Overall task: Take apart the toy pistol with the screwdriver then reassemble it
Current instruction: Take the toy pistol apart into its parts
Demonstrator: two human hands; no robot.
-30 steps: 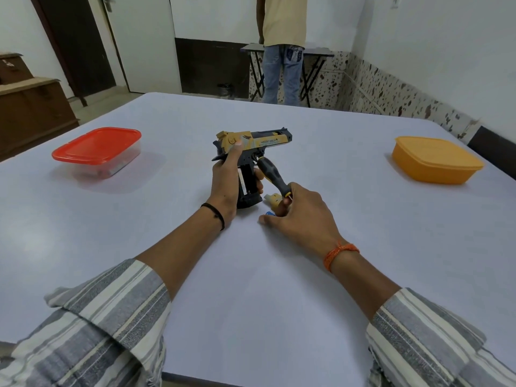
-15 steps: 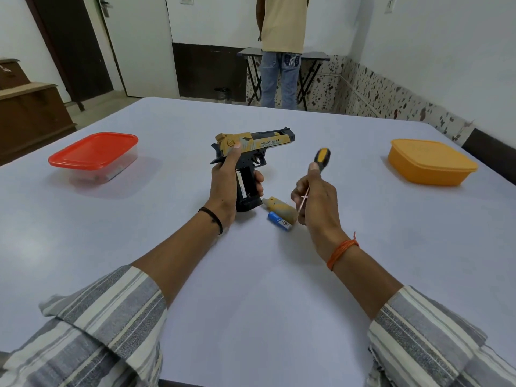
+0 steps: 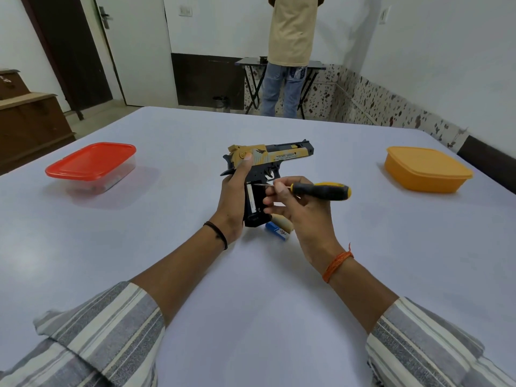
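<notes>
At the middle of the worktop [image 3: 195,275], the left hand [image 3: 237,191] grips the toy pistol [image 3: 275,160] upright by its handle, butt resting on the surface. The right hand [image 3: 296,205] pinches the screwdriver [image 3: 321,190], its tip at the grip panel below the trigger. This looks like the disassembly stage; next, the tip must seat squarely in a screw head before turning.

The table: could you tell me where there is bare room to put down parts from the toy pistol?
Bare stretches of table lie between the sleeves, between the red-lidded box and the toy pistol, and between the screwdriver and the orange box. It is crowded under the right hand, by the blue battery.
</notes>
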